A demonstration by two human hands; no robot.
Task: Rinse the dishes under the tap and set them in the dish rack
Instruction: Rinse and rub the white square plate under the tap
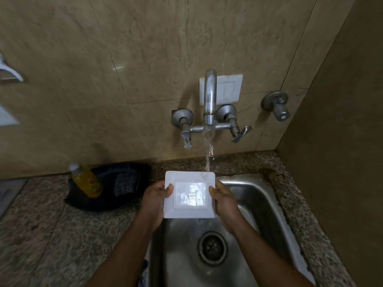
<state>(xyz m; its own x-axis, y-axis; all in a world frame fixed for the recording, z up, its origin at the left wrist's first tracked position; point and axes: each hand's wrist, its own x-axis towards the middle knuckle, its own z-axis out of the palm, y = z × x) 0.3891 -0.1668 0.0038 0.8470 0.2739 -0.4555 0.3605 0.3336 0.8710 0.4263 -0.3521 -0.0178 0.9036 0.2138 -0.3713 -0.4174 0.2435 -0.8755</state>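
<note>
So we've got a white square plate [190,194] sitting just below the middle of the frame, held flat over the back edge of the steel sink [267,206], with its recessed centre facing up and shiny with water. Our left hand [154,201] grips the plate's left edge, thumb curled over the rim on top and the rest of the fingers underneath, and our right hand [224,204] does the same on the right edge, so both hands are closed around the plate. A stream of water [207,156] runs down from the tap [209,100] in the upper middle of the frame and lands on the plate's far right corner. The tap is wall mounted, with a handle on either side of the spout, and there's a white switch plate [230,90] on the tiled wall right behind it, plus another metal valve [276,105] further right. Lower down in the frame the sink's round drain [212,248] shows between our forearms. To the left of the plate, on the speckled stone desk [51,235], there's a black tray [107,186] holding a yellow bottle of dish soap [88,181] and a dark scrub pad [125,184]. Can't really make out the label on the bottle, it's too blurry.
</note>
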